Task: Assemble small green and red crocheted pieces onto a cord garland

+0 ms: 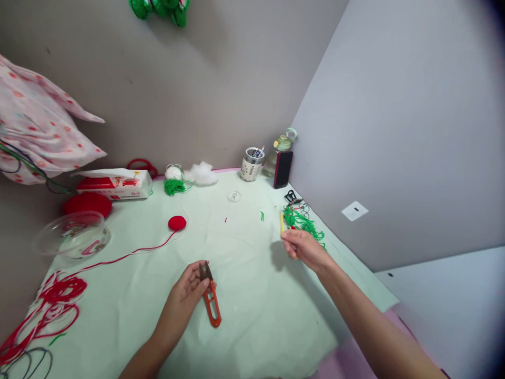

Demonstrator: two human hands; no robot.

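My left hand [188, 288] holds orange thread snips [211, 301] by their blade end, low over the pale green cloth [244, 316]. My right hand [303, 247] reaches to the right side of the cloth and pinches a thin yellow stick [281, 222], likely a crochet hook. Just beyond that hand lies a tangle of green yarn [303, 222]. A small red crocheted disc [177, 223] lies mid-cloth, its red yarn strand [130, 255] trailing left to a loose red yarn pile [51, 305].
Along the back wall sit a tissue box [114, 184], white stuffing [202, 172], a green yarn bundle [173, 186], a pen cup [251, 164], a bottle [278, 150] and a dark phone [283, 169]. A clear plastic bowl [71, 234] stands at left. Walls close in behind and right.
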